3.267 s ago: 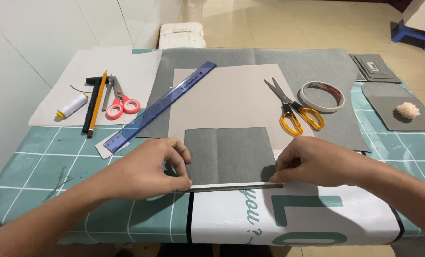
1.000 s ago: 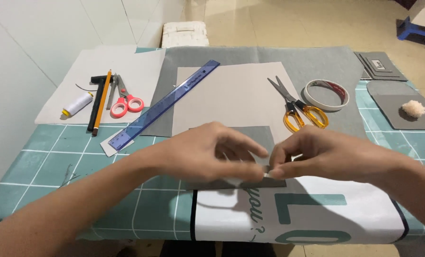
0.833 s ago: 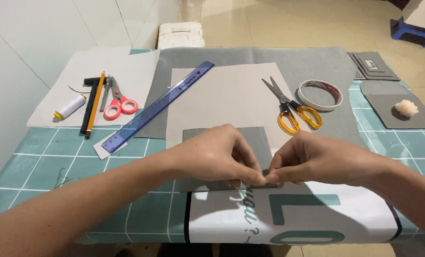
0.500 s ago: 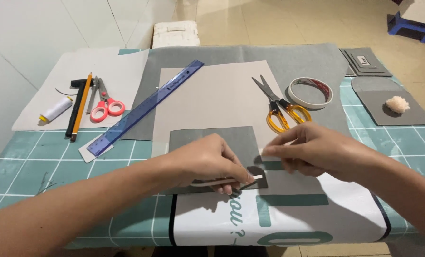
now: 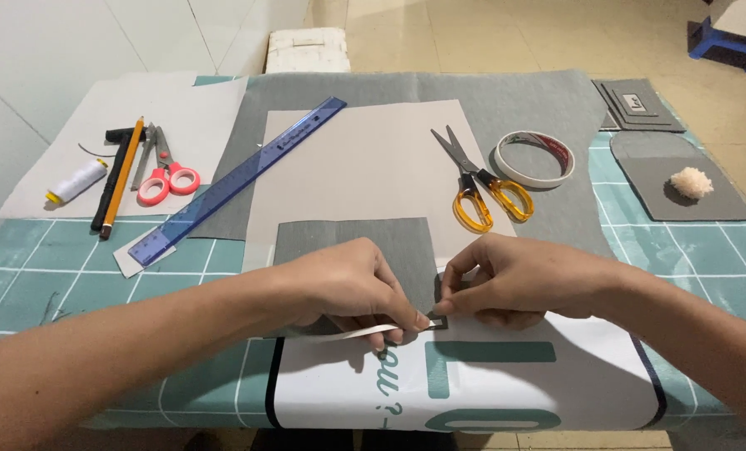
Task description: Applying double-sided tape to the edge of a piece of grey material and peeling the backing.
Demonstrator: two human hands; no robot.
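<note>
Both hands (image 5: 440, 292) (fingertips) on tape strip (image 5: 364, 332)

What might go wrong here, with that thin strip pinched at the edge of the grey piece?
The left hand and right hand pinch a thin white strip at the grey piece's lower edge; it may tear or curl. Both hands cover that edge, so it could shift unseen.

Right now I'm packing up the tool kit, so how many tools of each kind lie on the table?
Scissors: 2, yellow-handled and pink-handled
Ruler: 1
Tape roll: 1
Thread spool: 1
Pencil: 1
Black pen: 1
Total: 7
</note>
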